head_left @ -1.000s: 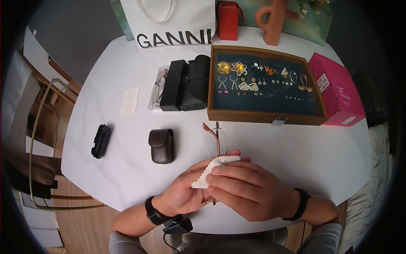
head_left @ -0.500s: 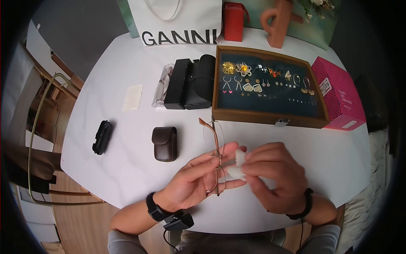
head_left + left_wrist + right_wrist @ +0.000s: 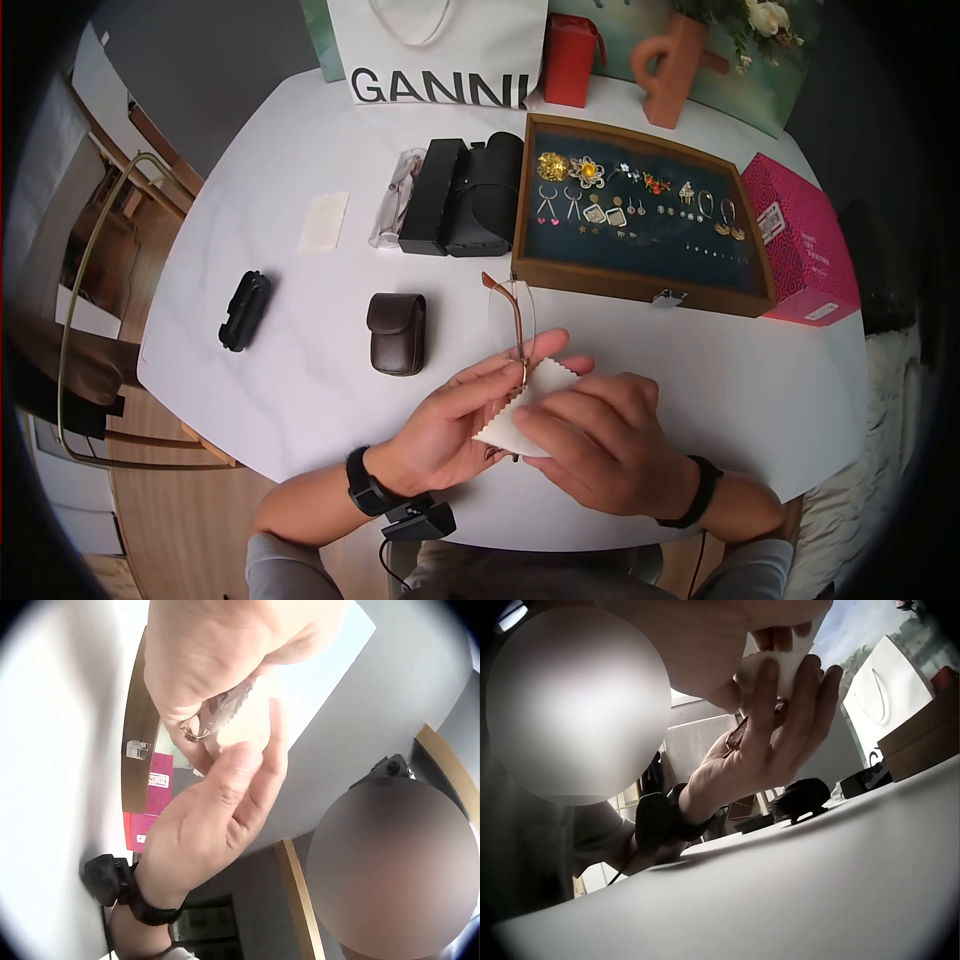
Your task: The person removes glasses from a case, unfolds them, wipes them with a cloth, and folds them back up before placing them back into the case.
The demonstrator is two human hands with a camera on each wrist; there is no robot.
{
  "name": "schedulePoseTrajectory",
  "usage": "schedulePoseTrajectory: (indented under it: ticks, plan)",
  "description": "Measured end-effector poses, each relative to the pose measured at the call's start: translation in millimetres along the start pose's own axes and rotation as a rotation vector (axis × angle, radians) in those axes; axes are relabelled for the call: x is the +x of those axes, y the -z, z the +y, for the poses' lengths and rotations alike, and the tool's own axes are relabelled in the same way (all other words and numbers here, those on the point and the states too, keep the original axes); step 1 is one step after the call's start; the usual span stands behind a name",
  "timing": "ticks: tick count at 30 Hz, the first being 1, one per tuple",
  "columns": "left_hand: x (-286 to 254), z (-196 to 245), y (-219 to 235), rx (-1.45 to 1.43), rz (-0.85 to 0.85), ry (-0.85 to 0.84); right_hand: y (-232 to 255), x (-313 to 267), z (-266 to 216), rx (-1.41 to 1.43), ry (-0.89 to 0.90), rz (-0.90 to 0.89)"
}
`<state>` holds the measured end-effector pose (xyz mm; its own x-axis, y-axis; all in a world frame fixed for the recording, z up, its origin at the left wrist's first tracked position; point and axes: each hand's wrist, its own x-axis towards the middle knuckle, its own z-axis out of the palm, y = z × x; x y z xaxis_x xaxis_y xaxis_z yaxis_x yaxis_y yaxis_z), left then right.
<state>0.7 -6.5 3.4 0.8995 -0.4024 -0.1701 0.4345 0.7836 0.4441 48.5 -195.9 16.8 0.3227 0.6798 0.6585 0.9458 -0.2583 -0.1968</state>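
Observation:
My left hand (image 3: 450,420) holds a pair of thin-rimmed eyeglasses (image 3: 518,325) between thumb and fingers, above the front of the table. One brown-tipped temple points away toward the wooden box. Over the nearer lens lies a cream cleaning cloth (image 3: 512,432) with zigzag edges, covering much of the glasses' lower part. My right hand (image 3: 610,440) pinches this cloth against the lens. In the left wrist view, the cloth (image 3: 251,720) sits between the two hands, thumb pressed on it. The right wrist view shows the left fingers behind the cloth (image 3: 787,671).
A brown leather pouch (image 3: 397,335), a black case (image 3: 245,311) and a pale cloth (image 3: 324,222) lie on the left. Behind are black boxes (image 3: 435,200), a clear case (image 3: 396,200), a wooden jewellery box (image 3: 640,285), a pink box (image 3: 812,250) and a white bag (image 3: 440,50).
My right hand first drew the cloth off to the right, baring the glasses, then brought it back over the nearer lens. The left hand keeps holding the glasses.

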Motion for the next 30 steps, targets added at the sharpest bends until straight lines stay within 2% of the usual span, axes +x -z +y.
schedulePoseTrajectory:
  ticks: [5,7,8,10,11,12,14,15,17,18,20,25,30]
  plan:
    - [1,-1,11,-0.037,-0.017,-0.020,14,5,15,0.161,0.057,-0.093]
    - [0,0,10,0.024,0.012,-0.006,23,12,15,0.454,-0.282,0.063]
    - [1,-2,13,0.018,0.008,-0.005,29,12,15,0.450,-0.284,0.058]
    - [4,-5,20,-0.005,-0.102,-0.039,42,11,17,0.721,-0.725,-0.056]
    - [2,-4,18,-0.013,-0.075,-0.020,39,8,18,0.826,-0.843,0.041]
    - [3,-4,15,-0.012,-0.076,-0.020,40,8,15,0.825,-0.842,0.042]
    - [6,-6,9,-0.043,-0.055,-0.038,42,8,7,0.638,-0.748,0.091]
    - [5,-5,6,-0.047,-0.054,-0.038,37,9,9,0.639,-0.750,0.088]
    - [2,-2,1,-0.013,0.028,0.009,21,10,13,0.421,0.067,-0.266]
    - [3,-2,2,-0.013,0.028,0.012,17,10,7,0.348,0.148,-0.497]
    - [4,1,4,0.042,0.082,0.009,20,12,-7,0.176,0.168,-0.609]
    - [3,2,9,0.009,0.072,0.005,20,10,-5,0.129,0.149,-0.586]
    - [0,0,19,-0.084,-0.109,0.009,20,11,-1,0.050,0.143,-0.531]
